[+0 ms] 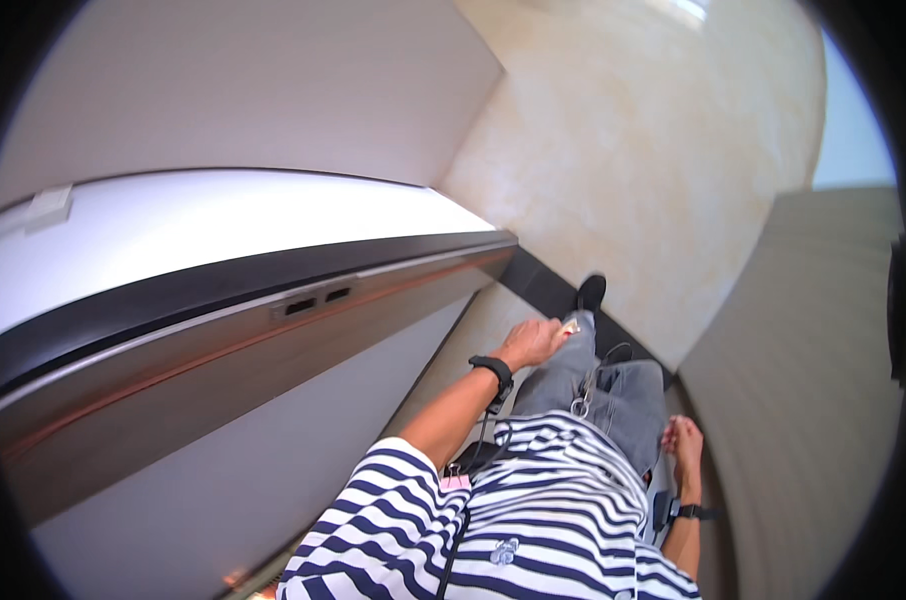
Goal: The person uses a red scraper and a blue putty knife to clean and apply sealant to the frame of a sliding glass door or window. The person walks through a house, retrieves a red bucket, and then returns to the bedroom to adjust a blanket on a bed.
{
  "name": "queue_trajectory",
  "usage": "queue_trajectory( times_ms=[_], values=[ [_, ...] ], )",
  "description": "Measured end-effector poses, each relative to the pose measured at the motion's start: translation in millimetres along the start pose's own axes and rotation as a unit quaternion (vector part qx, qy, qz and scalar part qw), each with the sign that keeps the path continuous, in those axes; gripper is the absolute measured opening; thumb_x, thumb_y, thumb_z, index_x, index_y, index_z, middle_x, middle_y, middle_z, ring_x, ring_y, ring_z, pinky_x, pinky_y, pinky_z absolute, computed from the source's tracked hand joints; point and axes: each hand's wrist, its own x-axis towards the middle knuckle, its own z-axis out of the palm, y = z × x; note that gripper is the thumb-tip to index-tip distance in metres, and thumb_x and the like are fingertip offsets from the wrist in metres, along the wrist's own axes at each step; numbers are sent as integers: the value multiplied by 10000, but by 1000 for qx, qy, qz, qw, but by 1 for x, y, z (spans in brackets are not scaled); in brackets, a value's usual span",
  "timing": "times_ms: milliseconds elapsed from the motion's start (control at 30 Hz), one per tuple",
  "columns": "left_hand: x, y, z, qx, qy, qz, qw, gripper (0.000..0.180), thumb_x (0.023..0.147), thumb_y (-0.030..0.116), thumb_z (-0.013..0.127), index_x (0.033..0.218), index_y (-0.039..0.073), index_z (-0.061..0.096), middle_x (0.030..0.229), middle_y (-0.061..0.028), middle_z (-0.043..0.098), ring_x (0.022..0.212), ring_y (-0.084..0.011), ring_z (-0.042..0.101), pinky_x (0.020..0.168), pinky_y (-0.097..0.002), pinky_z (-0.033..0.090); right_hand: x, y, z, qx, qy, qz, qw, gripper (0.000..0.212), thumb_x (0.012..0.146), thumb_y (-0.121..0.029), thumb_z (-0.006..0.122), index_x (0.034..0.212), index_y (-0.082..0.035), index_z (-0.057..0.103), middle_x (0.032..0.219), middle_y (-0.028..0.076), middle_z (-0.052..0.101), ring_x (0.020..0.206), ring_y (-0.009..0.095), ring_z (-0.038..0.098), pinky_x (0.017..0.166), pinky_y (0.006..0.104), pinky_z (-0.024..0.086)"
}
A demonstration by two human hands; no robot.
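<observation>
My left hand (535, 341) swings forward beside my left thigh, its fingers closed on a small pale object (571, 326) whose kind I cannot make out. A black band (493, 371) sits on that wrist. My right hand (682, 441) hangs by my right hip with loosely curled fingers and nothing in it; a black strap (689, 512) is on its wrist. Below me are my striped blue-and-white shirt (543, 520), grey jeans (613, 395) and one dark shoe (591, 292) stepping forward. A metal ring (579, 406) dangles at my waist.
A long counter (223, 215) with a white top, black band and brown wooden front with two slots (313, 301) runs along my left. A beige marbled wall (633, 170) with a dark baseboard (543, 285) stands ahead. A grey wall (813, 370) closes in on the right.
</observation>
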Motion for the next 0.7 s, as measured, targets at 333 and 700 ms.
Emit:
queue_trajectory(
  times_ms=[333, 700],
  values=[
    [-68, 6, -26, -131, 124, -179, 967, 336, 852, 377, 473, 972, 81, 575, 877, -211, 609, 862, -396, 569, 742, -479, 435, 37, -186, -13, -142, -130, -118, 974, 223, 874, -286, 513, 901, -73, 574, 671, 24, 566, 522, 93, 530, 460, 208, 425],
    [-123, 27, 94, -226, 215, -345, 885, 370, 840, 410, 454, 1058, 136, 574, 940, -168, 621, 871, -333, 590, 753, -417, 449, 108, -293, -4, -301, -234, -171, 908, 274, 871, -300, 494, 956, -50, 567, 706, 44, 597, 572, 138, 587, 483, 246, 452]
  ],
)
